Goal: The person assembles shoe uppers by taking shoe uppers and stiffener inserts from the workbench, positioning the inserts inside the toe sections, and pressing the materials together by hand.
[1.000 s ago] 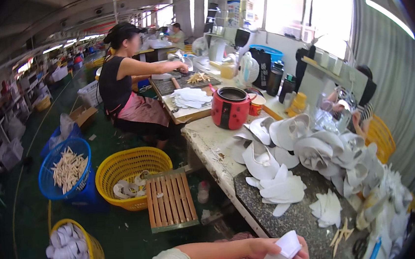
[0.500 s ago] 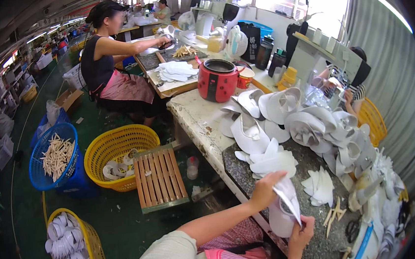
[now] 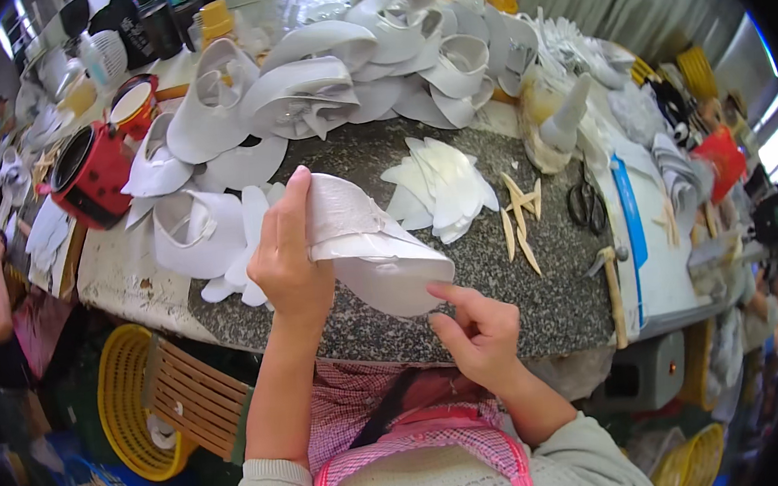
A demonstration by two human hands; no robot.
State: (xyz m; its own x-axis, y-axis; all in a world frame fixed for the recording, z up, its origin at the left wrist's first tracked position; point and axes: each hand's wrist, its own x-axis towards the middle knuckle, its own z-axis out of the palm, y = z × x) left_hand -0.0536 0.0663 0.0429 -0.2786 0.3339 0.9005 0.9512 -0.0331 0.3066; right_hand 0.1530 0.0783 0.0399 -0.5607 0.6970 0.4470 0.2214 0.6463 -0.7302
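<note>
Our left hand (image 3: 287,263) clamps the white shoe upper (image 3: 366,250) while the right hand (image 3: 478,332) pinches its lower edge — a loose pinch could let it slip onto the speckled worktop (image 3: 505,298).

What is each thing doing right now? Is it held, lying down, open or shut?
Left hand: gripping the white shoe upper.
Right hand: fingertips pinching its lower edge.
White shoe upper: held above the stone table.
Scissors: lying shut.
Red pot: open, no lid.
White insole pieces: lying piled.
</note>
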